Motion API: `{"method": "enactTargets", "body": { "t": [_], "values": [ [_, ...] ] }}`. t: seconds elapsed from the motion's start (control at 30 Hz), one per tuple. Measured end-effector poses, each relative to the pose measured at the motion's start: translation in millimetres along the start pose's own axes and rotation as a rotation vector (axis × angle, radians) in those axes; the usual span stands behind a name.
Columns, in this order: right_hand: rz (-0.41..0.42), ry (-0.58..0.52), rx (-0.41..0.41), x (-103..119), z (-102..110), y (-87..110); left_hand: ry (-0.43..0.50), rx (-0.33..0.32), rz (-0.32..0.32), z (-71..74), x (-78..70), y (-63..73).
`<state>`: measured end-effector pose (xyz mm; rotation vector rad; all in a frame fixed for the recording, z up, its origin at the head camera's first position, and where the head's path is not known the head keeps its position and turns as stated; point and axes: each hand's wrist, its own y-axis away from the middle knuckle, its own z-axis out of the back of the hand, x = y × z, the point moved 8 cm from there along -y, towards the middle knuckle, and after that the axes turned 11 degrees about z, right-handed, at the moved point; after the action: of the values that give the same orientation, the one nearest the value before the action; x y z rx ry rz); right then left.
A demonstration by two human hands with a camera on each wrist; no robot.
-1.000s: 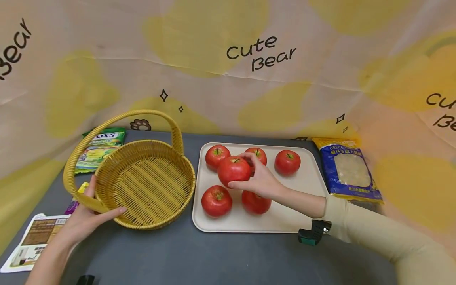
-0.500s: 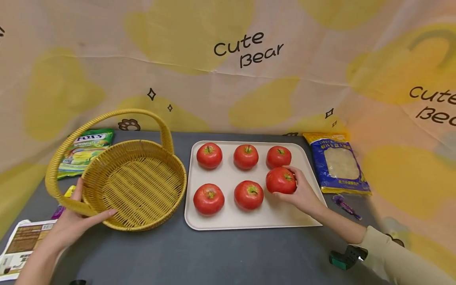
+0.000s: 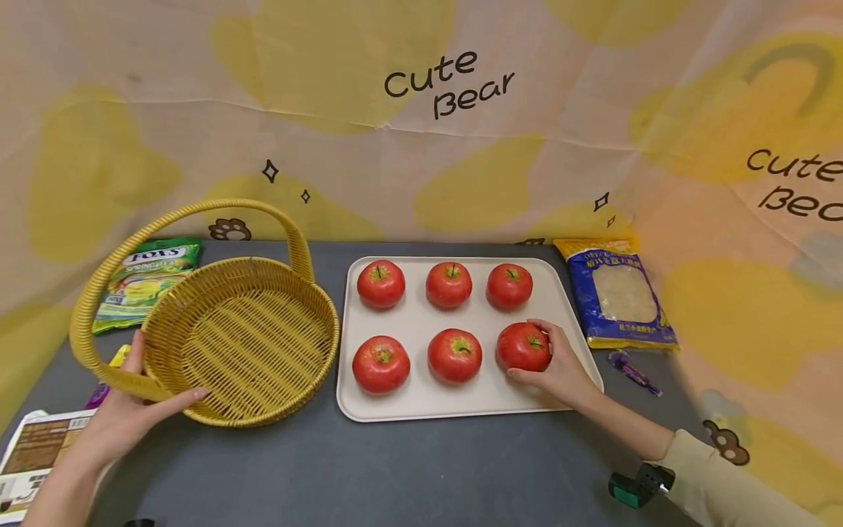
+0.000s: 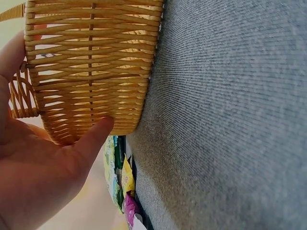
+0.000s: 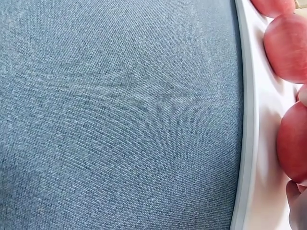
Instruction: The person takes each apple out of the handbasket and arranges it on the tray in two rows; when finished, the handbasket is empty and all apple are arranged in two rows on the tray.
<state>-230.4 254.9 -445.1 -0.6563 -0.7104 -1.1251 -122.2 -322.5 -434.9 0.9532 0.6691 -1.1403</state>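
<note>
On the left, my left hand grips the yellow wicker basket at its rim by the handle's base, with thumb and fingers on either side of the wall. In the left wrist view, the basket's woven side lies against that hand and the basket stands on the table. My right hand holds a red apple from its right side, at the front right of the white tray. Another apple sits just left of it. Beside that is a front left apple. Three more form the back row.
Behind the basket lies a green candy bag. A white and brown packet is by the left forearm. Right of the tray are a blue and yellow bag and a purple wrapped candy. A printed cloth hangs behind.
My right hand has carried the apple from over the tray's left part to its front right and lowered it. The left hand keeps its grip on the basket. The head view has shifted right.
</note>
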Motion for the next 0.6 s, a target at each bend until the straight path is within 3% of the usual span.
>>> {"method": "enactTargets", "body": {
  "t": [0.2, 0.37, 0.47, 0.6],
  "values": [
    [0.011, 0.033, 0.019, 0.3, -1.2, -0.9, 0.002, 0.000, 0.009, -0.2, 2.3, 1.0],
    [0.028, 0.049, 0.032, 0.7, -4.0, -0.6, -0.027, -0.037, -0.005, 1.7, 3.9, 4.0],
    [0.042, 0.052, 0.034, 0.7, -4.8, -0.1, -0.038, -0.114, -0.054, 4.3, -1.6, 8.7],
    [0.052, 0.047, 0.034, 0.1, -6.6, 1.7, -0.042, -0.317, -0.074, 14.4, -13.3, 24.1]
  ]
}}
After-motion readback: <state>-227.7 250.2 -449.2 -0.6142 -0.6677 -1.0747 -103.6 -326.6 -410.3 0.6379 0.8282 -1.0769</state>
